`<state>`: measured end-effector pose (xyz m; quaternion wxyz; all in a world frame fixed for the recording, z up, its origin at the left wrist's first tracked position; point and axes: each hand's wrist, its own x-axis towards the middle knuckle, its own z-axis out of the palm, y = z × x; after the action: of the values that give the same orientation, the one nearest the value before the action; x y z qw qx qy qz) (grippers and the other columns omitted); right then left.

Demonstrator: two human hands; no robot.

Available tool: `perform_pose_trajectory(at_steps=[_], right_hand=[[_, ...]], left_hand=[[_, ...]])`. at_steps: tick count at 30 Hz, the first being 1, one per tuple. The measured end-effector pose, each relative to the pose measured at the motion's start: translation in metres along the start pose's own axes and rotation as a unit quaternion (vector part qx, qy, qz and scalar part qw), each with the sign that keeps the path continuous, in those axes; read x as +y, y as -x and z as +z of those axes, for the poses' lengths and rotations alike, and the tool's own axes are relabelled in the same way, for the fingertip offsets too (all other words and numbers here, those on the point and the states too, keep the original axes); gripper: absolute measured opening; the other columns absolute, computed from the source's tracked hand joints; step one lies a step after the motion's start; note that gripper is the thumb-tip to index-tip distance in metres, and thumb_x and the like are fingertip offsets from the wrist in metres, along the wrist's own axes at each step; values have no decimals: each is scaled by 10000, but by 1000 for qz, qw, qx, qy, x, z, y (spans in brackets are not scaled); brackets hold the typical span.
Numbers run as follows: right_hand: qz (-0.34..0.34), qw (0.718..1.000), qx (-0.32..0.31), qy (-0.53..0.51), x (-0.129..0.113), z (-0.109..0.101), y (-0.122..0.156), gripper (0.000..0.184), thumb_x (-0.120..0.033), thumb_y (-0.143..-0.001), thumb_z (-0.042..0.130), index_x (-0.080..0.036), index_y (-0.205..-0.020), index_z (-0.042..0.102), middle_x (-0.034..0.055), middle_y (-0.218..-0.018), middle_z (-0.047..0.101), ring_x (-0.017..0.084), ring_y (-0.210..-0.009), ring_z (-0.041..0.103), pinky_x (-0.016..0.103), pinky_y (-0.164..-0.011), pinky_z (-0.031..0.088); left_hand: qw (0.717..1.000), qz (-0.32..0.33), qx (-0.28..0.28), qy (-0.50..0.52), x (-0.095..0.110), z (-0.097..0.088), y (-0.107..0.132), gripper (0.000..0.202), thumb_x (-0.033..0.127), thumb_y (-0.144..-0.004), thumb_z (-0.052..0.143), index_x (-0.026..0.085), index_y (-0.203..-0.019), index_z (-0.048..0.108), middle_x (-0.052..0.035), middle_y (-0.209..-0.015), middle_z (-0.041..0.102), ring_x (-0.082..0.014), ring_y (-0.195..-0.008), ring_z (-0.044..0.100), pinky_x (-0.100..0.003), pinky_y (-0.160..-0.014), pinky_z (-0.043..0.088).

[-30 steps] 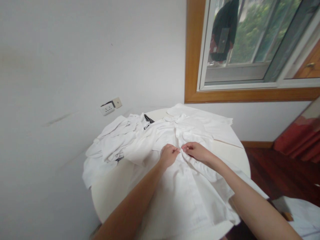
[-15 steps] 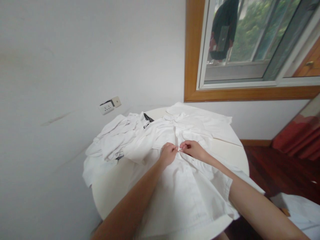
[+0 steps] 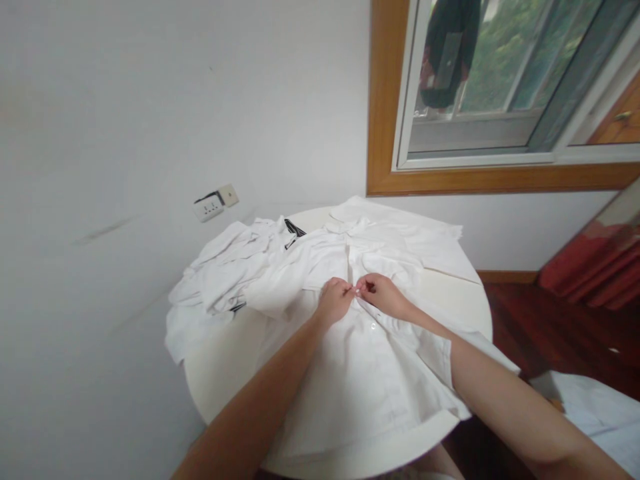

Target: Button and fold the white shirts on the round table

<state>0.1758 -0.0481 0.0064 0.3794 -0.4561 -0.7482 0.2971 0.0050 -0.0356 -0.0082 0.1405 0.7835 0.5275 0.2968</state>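
A white button-front shirt [image 3: 360, 373] lies spread over the round white table [image 3: 215, 373], its hem toward me and its collar at the far side. My left hand [image 3: 336, 299] pinches the shirt's front edge near the middle. Just to its right, my right hand [image 3: 383, 295] pinches the placket at the same spot, the fingertips of both hands touching or nearly so. A small button [image 3: 373, 326] shows on the cloth below my right hand. What exactly sits between the fingertips is too small to make out.
A heap of white clothes [image 3: 220, 267] with a black striped piece [image 3: 294, 229] covers the table's left side by the wall. A wall socket [image 3: 209, 208] is above it. A wood-framed window [image 3: 381, 100] stands behind, a red curtain [image 3: 595, 263] and more white cloth [image 3: 595, 413] at right.
My right hand has moved slightly left, bringing its fingertips against my left hand's at the placket. The view has tilted down a little.
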Motion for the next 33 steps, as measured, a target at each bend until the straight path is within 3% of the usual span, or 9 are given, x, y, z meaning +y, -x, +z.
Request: perform_pose_trajectory(at_steps=[9, 19, 24, 33], right_hand=[[-20, 998, 15, 63, -1, 3, -2, 83, -90, -716, 579, -172, -723, 592, -20, -667, 554, 118, -631, 489, 226, -618, 369], [-27, 991, 39, 122, 0, 9, -1, 128, -85, -719, 573, -168, -816, 588, 8, -758, 550, 143, -714, 512, 248, -687, 387], [-9, 990, 30, 138, -3, 9, 1, 92, -124, -757, 566, -174, -829, 592, 9, -761, 562, 140, -708, 513, 245, -681, 382], [28, 982, 28, 184, -19, 8, 5, 95, -157, -785, 573, -182, -874, 556, 7, -761, 563, 140, -693, 492, 244, -647, 343]], left_hand=[[1000, 8, 26, 11, -1, 5, 2, 114, 159, -812, 560, 194, -754, 652, -36, -833, 639, -173, -883, 581, -348, -865, 457], [999, -28, 27, 17, 4, 4, 1, 121, 198, -812, 554, 192, -761, 664, -30, -831, 626, -170, -872, 585, -325, -833, 465], [999, -2, 39, 2, 5, 4, 3, 137, 242, -840, 556, 178, -769, 654, -44, -805, 630, -182, -871, 576, -338, -836, 458], [998, -12, 58, 9, 8, 4, 3, 115, 204, -831, 569, 187, -750, 649, -37, -788, 631, -173, -836, 584, -331, -821, 463]])
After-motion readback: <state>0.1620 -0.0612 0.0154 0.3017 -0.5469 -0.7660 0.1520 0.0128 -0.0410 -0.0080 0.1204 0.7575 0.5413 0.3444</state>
